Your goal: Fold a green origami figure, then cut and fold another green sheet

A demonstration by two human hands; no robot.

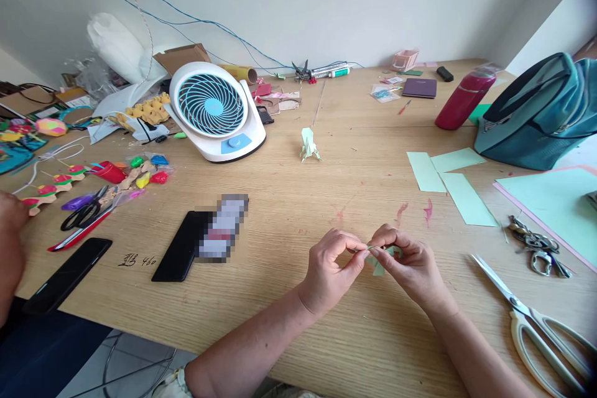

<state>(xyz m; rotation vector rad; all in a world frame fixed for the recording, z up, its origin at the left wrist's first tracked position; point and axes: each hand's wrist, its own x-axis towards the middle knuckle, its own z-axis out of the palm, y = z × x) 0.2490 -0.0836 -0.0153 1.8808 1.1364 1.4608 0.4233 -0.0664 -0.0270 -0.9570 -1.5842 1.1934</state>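
My left hand [336, 264] and my right hand [408, 264] meet above the table near its front edge. Between them is a small piece of folded pale green paper [379, 266], pinched at its upper edge by thumb and forefinger of each hand. Much of the paper is hidden behind my fingers. Farther back stands a small folded green paper figure [308, 145], upright on thin legs. To the right of my hands lie several cut green paper strips [471, 199], and beyond them a pair of large scissors [517, 305] with cream handles.
A white fan [214, 106] stands at the back left. Two dark phones [69, 275] and a black case [180, 249] lie left. Keys [536, 242], a red bottle [466, 99] and a teal bag [536, 118] are at right. Another person's arm [10, 242] rests at the left edge.
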